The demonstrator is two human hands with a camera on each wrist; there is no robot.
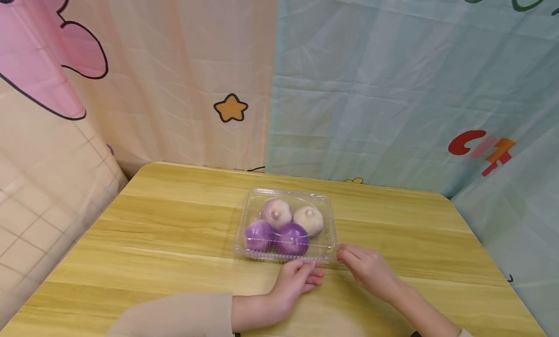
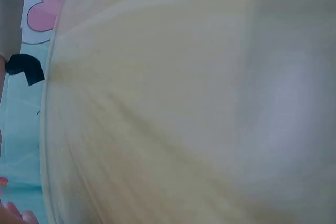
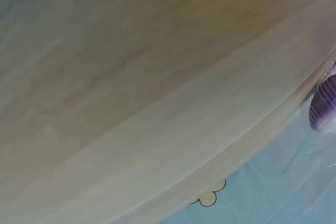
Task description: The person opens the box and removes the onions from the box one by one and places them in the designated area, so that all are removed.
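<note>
A clear plastic clamshell box [image 1: 326,230] sits mid-table with its lid lying over several onions. Two purple onions [image 1: 293,239] are at the front, and two paler ones [image 1: 308,220] behind show their pointed ends. My left hand [image 1: 293,284] is at the middle of the front rim, thumb and forefinger pinching the edge while the other fingers curl loosely. At the front right corner, my right hand [image 1: 367,271] pinches the rim between thumb and curled fingers. In the right wrist view, one purple onion [image 3: 324,106] shows through the plastic at the right edge.
The box stands on a wood-grain table [image 1: 166,230] with rounded back corners. Behind it hangs a printed curtain [image 1: 349,99], with a tiled-pattern cloth [image 1: 39,196] at the left. A black strap [image 2: 26,68] shows by a sleeve in the left wrist view.
</note>
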